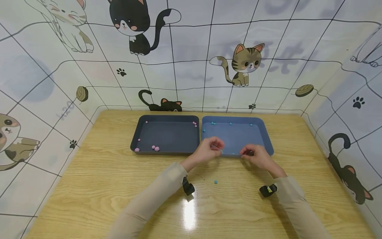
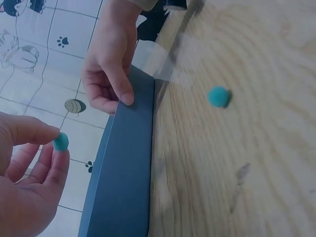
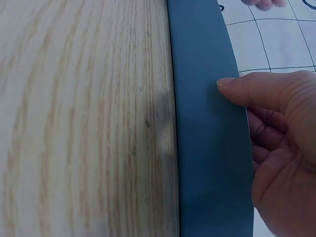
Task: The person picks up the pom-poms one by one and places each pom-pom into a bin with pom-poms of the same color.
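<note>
My left hand [image 1: 217, 148] hovers over the near left corner of the blue tray [image 1: 235, 136] and pinches a small teal ball [image 2: 61, 141] between thumb and fingertips. My right hand [image 1: 248, 153] grips the tray's near rim, thumb on the outer wall [image 3: 207, 148] and fingers curled inside. Several teal balls [image 1: 213, 123] lie along the blue tray's far side. One more teal ball [image 1: 215, 182] lies on the wooden table [image 1: 98, 186] in front of the tray, between my forearms.
A dark grey tray [image 1: 167, 136] sits touching the blue tray's left side, with several pink balls [image 1: 155, 148] in its corners. Cat-patterned walls [image 1: 44, 86] enclose the table at the back and on both sides.
</note>
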Demonstrator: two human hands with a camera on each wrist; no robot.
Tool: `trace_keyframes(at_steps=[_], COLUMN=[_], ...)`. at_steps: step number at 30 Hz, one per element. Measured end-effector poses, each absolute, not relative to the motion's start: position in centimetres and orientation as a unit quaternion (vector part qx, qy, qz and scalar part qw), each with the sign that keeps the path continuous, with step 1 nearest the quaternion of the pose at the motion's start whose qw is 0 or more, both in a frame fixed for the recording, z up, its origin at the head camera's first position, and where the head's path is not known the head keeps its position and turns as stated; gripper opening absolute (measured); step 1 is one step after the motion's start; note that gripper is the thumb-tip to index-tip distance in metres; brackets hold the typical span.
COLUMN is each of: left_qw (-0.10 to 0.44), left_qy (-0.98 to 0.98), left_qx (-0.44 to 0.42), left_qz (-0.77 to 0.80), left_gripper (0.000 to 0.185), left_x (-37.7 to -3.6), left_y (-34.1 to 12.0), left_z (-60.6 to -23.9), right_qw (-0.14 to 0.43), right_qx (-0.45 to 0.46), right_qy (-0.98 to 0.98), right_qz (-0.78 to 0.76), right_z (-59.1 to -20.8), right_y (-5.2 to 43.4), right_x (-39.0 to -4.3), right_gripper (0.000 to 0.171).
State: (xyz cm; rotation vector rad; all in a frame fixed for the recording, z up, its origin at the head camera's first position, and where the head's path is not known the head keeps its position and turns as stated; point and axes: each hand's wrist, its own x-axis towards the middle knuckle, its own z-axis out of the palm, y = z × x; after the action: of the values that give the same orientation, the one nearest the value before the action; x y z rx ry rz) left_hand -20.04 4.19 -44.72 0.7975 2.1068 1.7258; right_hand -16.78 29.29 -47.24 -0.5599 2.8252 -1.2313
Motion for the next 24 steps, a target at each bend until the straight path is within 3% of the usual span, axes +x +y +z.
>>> trace_keyframes(at_steps=[24], left_qw=[0.11], left_qy=[0.766], left_qx=[0.196], left_qz=[0.602], left_gripper=[0.019], left_x=[-25.1], left_y=[8.0], left_z=[-46.4], right_qw=[0.007], right_qx=[-0.174], right_qy=[0.902], right_qz=[-0.395], right_z=[-47.1], right_y=[29.2], right_x=[-16.8], right_gripper=[0.012])
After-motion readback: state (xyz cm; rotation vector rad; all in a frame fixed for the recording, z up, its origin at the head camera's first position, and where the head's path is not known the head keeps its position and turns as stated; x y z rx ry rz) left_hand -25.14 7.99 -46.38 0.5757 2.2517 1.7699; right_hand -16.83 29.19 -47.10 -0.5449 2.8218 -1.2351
